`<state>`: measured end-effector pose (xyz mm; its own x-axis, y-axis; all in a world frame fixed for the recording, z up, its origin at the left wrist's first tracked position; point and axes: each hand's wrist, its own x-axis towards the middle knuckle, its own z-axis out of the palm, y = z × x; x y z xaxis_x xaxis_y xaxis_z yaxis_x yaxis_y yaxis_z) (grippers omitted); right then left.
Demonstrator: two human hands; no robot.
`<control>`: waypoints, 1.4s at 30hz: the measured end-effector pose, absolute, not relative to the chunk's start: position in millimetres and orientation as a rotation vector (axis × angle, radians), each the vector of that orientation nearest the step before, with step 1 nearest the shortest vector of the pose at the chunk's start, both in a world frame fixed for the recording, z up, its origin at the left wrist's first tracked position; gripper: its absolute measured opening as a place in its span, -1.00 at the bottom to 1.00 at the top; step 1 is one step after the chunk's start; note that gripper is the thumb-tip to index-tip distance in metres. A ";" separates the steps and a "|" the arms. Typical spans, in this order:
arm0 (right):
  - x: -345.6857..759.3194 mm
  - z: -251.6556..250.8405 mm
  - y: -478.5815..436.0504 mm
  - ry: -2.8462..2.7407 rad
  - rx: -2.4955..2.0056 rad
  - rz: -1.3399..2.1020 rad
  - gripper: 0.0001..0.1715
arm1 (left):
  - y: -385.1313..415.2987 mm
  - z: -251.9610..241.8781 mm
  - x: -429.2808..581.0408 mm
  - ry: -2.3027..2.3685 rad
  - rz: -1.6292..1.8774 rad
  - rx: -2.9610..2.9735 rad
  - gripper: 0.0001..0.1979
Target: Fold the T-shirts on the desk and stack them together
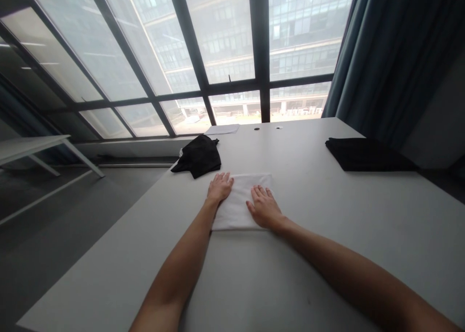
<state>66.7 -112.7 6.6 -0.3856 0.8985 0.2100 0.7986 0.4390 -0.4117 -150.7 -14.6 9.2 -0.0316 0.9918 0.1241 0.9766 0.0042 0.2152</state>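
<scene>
A white cloth (236,208), folded into a flat rectangle, lies on the white table (152,254) in front of me. My left hand (220,187) rests flat along its left edge, fingers stretched out towards the far side. On the right part of the cloth lies my right hand (264,207), palm down with its fingers extended. Neither hand grips anything. Just beyond my left hand sits a crumpled black cloth (201,156).
A folded black cloth (366,154) lies at the table's right edge. White paper (222,129) is at the far edge, near two small round items. Tall windows (228,37) stand behind, with a dark blue curtain (378,56) at right. Another table (32,145) is at left.
</scene>
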 end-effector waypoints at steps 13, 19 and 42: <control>84.8 18.1 -82.5 -1.824 -1.340 0.505 -0.38 | -18.7 26.9 -140.8 2.285 0.387 2.158 -0.39; 105.9 19.0 -69.3 -1.984 -1.350 0.379 -0.35 | -35.5 31.5 -97.3 2.120 0.348 2.390 -0.41; 83.5 32.3 -87.7 -1.926 -1.137 0.523 -0.57 | -56.7 58.0 -211.4 2.154 0.450 1.342 -0.51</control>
